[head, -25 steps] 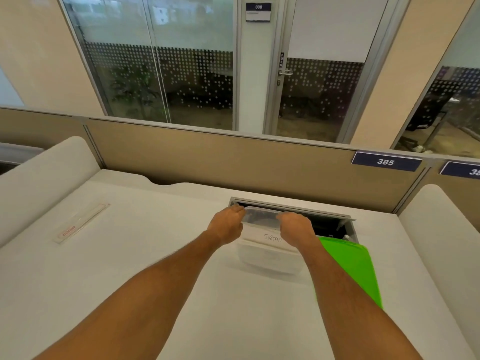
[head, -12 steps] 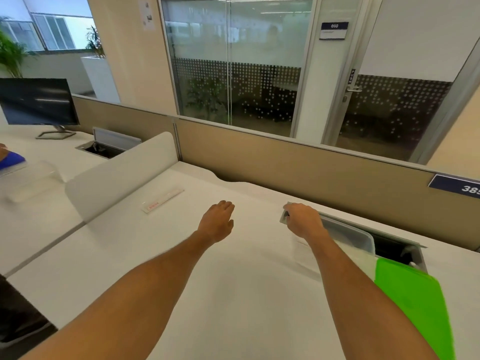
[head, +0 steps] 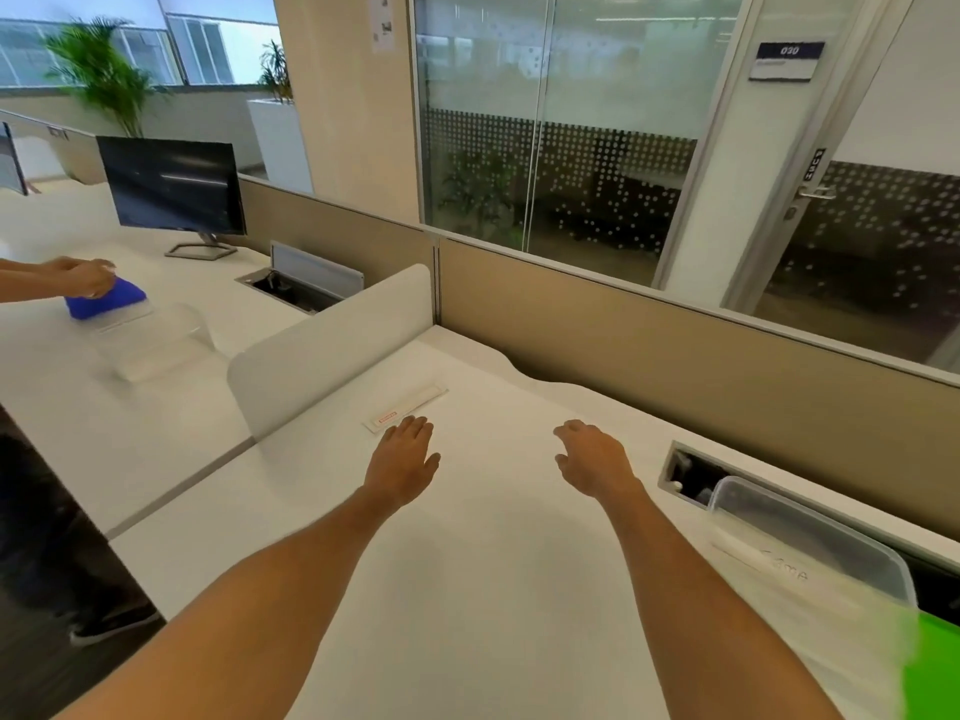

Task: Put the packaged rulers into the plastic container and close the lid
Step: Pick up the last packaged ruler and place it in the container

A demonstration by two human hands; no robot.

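A packaged ruler (head: pixel 406 407), clear wrap with a red label, lies flat on the white desk at the back left. My left hand (head: pixel 405 454) hovers just short of its near end, fingers straight, holding nothing. My right hand (head: pixel 592 459) is out over the bare desk to the right, fingers relaxed and empty. The clear plastic container (head: pixel 810 569) stands open at the right, with handwriting on its side. Its green lid (head: pixel 935 667) lies at the right edge of the view.
A cable well (head: pixel 691 475) is sunk into the desk behind the container. A white divider (head: pixel 332 345) bounds the desk on the left, a beige partition (head: pixel 675 356) at the back. At the neighbouring desk another person's hands (head: pixel 83 278) hold a blue object near a monitor (head: pixel 174 187).
Both hands have left the container and moved left across the desk. My left hand has come close to the ruler. The view has swung left.
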